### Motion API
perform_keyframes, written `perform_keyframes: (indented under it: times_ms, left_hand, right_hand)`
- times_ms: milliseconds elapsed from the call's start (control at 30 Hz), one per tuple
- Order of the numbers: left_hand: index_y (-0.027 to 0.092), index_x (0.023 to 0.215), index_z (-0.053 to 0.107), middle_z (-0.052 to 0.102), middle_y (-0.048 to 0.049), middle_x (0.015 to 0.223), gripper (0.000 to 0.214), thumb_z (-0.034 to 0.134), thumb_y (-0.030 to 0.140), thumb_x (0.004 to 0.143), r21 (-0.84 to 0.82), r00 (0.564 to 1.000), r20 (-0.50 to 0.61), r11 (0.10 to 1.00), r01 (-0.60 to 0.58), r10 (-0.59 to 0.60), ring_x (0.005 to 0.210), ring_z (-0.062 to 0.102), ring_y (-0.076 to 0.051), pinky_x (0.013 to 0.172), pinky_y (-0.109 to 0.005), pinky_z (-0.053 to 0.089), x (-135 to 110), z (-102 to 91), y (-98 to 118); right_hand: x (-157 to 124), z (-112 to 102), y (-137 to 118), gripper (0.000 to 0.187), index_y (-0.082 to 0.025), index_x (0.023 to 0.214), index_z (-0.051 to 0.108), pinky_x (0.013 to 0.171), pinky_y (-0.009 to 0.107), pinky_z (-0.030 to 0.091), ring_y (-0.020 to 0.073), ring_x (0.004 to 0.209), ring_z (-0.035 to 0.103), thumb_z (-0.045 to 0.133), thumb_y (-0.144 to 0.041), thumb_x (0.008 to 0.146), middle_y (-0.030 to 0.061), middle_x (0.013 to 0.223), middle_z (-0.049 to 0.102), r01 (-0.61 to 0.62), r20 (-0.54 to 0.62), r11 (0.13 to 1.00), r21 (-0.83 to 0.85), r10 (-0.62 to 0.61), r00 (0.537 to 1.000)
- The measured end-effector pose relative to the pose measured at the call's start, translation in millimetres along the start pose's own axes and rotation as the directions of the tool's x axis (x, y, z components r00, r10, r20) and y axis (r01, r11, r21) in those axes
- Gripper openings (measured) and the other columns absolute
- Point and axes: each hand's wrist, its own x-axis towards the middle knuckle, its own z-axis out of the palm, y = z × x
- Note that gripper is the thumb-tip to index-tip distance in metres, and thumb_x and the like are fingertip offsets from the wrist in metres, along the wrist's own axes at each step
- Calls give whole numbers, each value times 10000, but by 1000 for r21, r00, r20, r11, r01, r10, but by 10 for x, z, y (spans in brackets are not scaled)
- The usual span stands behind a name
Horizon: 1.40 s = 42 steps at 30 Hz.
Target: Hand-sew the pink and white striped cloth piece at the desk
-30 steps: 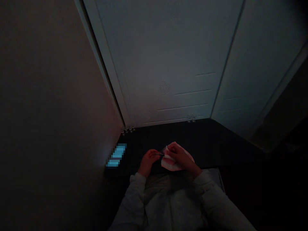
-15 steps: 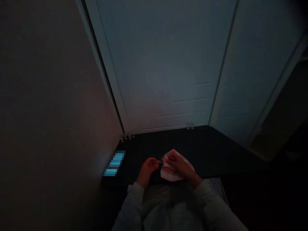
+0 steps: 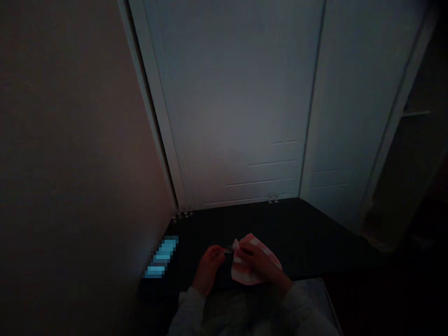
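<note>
The room is very dark. My right hand (image 3: 261, 261) is closed round a pink and white striped cloth (image 3: 245, 273) held over a dark table (image 3: 301, 233). My left hand (image 3: 210, 266) sits just left of it, fingers pinched on a small dark object (image 3: 229, 250) that meets the cloth's upper left edge. What that object is I cannot make out. Both wrists come out of pale grey sleeves at the bottom of the view.
A glowing blue screen (image 3: 161, 257) lies on the table's left edge by the wall. White cupboard doors (image 3: 245, 116) rise behind the table. Small shiny items (image 3: 182, 213) stand at the back left corner, and more of them (image 3: 273, 199) further right.
My head has tilted up, so hands and table sit lower in view. The hands keep their grip on cloth and small object, and the cloth is bunched a little more.
</note>
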Motion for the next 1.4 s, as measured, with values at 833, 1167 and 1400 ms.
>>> perform_keyframes:
  times_ms: [833,1167,1400]
  left_hand:
    - [145,835,521,591,-34,756,273,590,317,635,138,999,17,990,25,-28,657,535,-113,640,-244,397,55,-30,-85]
    - [143,845,530,592,-40,751,307,593,341,619,158,1000,-10,987,19,-17,619,528,-107,608,-240,394,33,-3,-46]
    - [137,838,529,592,-51,775,300,598,333,621,124,1000,-17,992,24,-22,635,537,-113,619,-245,400,15,18,-24]
  right_hand:
    - [-38,-10,71,260,-148,764,561,620,242,368,137,695,491,425,-369,751,28,757,560,-54,42,991,-125,60,997]
    - [-59,-18,41,277,-146,695,533,569,223,341,115,642,453,425,-395,747,4,679,508,-56,59,994,-92,62,996]
    - [-58,-16,32,272,-146,706,545,573,225,348,120,647,458,422,-384,752,7,680,514,-36,59,995,-98,42,997]
